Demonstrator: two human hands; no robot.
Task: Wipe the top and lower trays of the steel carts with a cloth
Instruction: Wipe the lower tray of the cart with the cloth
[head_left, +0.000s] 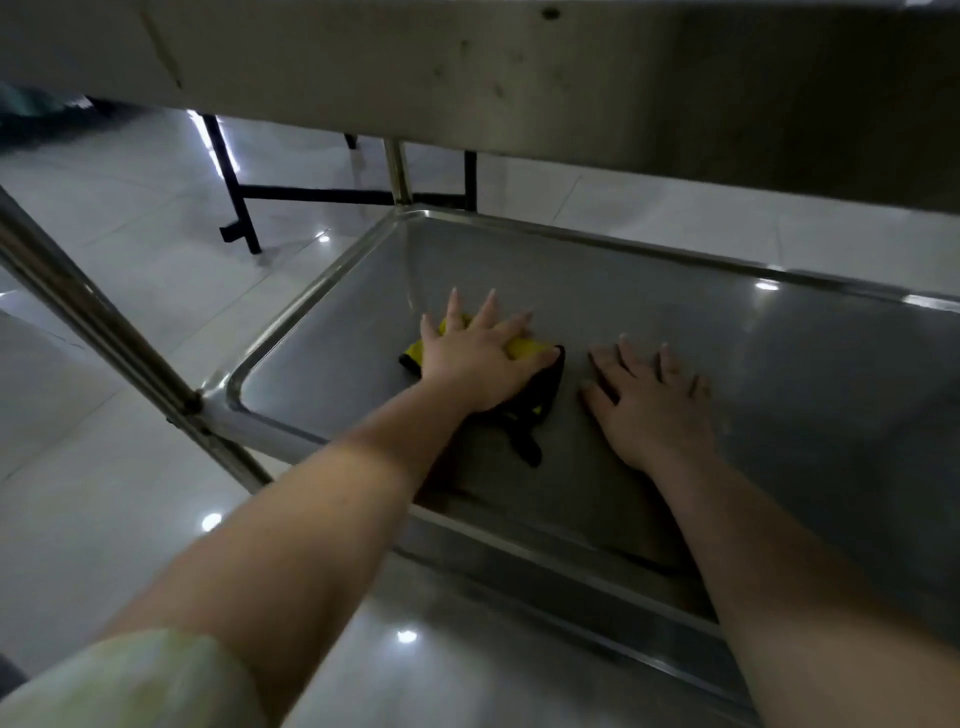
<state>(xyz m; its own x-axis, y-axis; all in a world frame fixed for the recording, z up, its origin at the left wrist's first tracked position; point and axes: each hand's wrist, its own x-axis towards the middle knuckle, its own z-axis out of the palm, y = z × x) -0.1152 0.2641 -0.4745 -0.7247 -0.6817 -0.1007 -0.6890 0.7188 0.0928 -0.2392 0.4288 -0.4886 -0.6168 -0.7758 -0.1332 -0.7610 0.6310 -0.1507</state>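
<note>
The left hand (480, 358) lies flat with its fingers spread, pressing a crumpled yellow-and-black cloth (524, 384) onto the floor of the shallow stainless-steel lower tray (322, 291) of the cart. Just beside the cloth, the right hand (649, 400) rests palm-down on the bare tray, fingers splayed, holding nothing. The steel upper tray's underside (571, 78) looms overhead; glossy pale floor tiles (104, 218) surround the cart.
</note>
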